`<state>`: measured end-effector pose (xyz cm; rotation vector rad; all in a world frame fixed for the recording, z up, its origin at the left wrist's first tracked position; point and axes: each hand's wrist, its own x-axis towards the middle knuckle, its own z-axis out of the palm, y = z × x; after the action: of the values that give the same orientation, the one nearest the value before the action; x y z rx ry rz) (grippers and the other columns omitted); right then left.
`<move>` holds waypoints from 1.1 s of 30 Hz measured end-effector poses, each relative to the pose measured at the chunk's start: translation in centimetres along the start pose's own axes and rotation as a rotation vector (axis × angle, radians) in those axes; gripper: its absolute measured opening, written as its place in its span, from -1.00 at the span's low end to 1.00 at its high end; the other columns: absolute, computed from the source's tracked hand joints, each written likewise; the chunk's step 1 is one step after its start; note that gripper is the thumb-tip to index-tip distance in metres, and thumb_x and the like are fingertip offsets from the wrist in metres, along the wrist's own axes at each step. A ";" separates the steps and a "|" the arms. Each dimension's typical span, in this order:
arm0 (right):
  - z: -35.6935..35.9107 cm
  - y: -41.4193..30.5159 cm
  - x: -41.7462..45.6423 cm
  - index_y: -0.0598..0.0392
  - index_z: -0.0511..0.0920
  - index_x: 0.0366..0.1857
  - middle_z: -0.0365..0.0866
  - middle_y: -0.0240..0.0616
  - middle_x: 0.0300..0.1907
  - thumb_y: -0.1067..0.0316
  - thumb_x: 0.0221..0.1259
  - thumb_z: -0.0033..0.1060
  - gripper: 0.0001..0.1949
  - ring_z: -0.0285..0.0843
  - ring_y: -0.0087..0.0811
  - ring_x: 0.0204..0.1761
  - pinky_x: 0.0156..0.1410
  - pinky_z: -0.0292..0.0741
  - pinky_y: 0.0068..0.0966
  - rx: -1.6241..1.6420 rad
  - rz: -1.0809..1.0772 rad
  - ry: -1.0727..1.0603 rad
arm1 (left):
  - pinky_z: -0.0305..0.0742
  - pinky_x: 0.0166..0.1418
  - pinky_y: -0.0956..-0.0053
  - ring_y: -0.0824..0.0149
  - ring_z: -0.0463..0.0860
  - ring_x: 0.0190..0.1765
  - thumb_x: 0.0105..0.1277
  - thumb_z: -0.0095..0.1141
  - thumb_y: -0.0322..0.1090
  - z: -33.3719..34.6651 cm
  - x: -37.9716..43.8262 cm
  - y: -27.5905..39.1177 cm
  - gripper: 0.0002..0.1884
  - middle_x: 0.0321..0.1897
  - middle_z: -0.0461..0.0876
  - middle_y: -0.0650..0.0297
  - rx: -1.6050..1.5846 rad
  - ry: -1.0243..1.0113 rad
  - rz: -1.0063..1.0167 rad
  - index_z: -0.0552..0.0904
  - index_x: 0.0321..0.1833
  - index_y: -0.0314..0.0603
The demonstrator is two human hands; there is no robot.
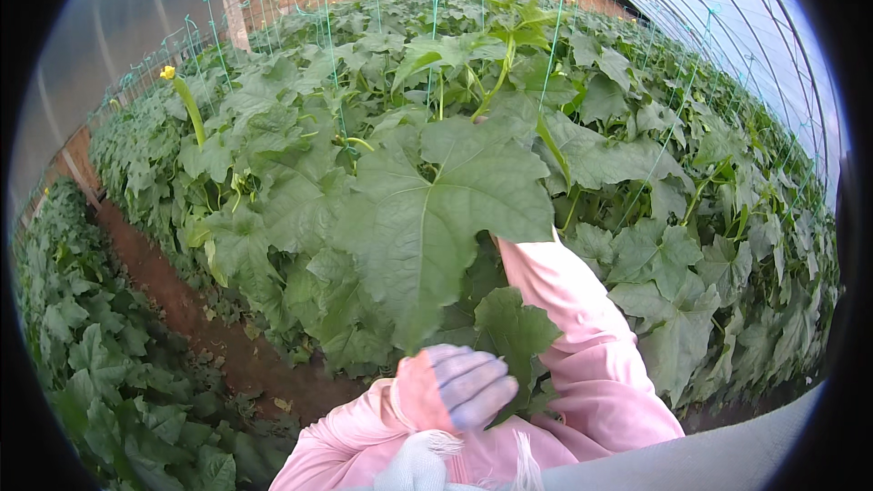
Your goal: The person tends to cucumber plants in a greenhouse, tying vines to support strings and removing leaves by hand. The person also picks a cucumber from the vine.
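My left hand (457,385), in a pink and purple glove, is held low near my chest with its fingers curled; whether anything lies inside them cannot be seen. Beside its fingertips hangs a small lobed leaf (515,327). My right arm in a pink sleeve (580,307) reaches up into the foliage, and the right hand is hidden behind leaves. A large lobed leaf (443,198) of a climbing gourd plant covers the middle of the view. Above it rises a thick green shoot (501,71) with young leaves, between green strings (556,34).
Dense vines fill the greenhouse. At the left, a slender green fruit with a yellow flower (187,106) stands up from the leaves. A bare soil path (204,314) runs between rows. A post (233,0) and arched roof ribs (771,7) stand farther off.
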<state>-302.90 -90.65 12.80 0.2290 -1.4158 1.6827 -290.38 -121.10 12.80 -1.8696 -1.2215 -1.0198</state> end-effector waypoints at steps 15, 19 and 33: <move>1.5 -6.9 -1.9 0.35 0.55 0.06 0.63 0.00 0.05 0.11 0.51 0.05 -0.58 0.66 -0.13 0.06 0.23 0.62 -0.25 0.100 0.306 0.067 | 0.50 0.20 0.13 -0.09 0.61 0.06 0.27 0.22 -0.35 5.1 6.9 -20.4 -0.68 -0.02 0.67 0.01 0.124 0.163 -0.594 0.63 0.09 -0.14; 1.3 -6.6 -1.8 0.31 0.54 0.09 0.62 -0.05 0.06 0.12 0.51 0.02 -0.60 0.66 -0.18 0.03 0.20 0.60 -0.28 0.076 0.345 0.005 | 0.58 -0.08 0.18 0.03 0.69 -0.22 0.34 0.19 -0.22 6.5 6.7 -21.0 -0.73 -0.26 0.72 0.02 0.211 0.059 -0.738 0.68 0.03 -0.12; -0.7 -6.5 -1.6 0.24 0.47 0.07 0.64 -0.10 -0.04 0.13 0.46 0.09 -0.64 0.68 -0.29 -0.08 0.07 0.62 -0.36 0.084 0.394 -0.033 | 0.55 -0.31 0.41 0.32 0.66 -0.42 0.39 0.17 -0.19 6.8 11.8 -24.3 -0.75 -0.45 0.70 0.12 0.157 -0.596 -1.137 0.63 -0.10 -0.25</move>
<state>-297.03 -91.19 16.08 0.0230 -1.4861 2.0680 -308.39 -102.35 22.78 -1.2957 -2.7804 -0.8157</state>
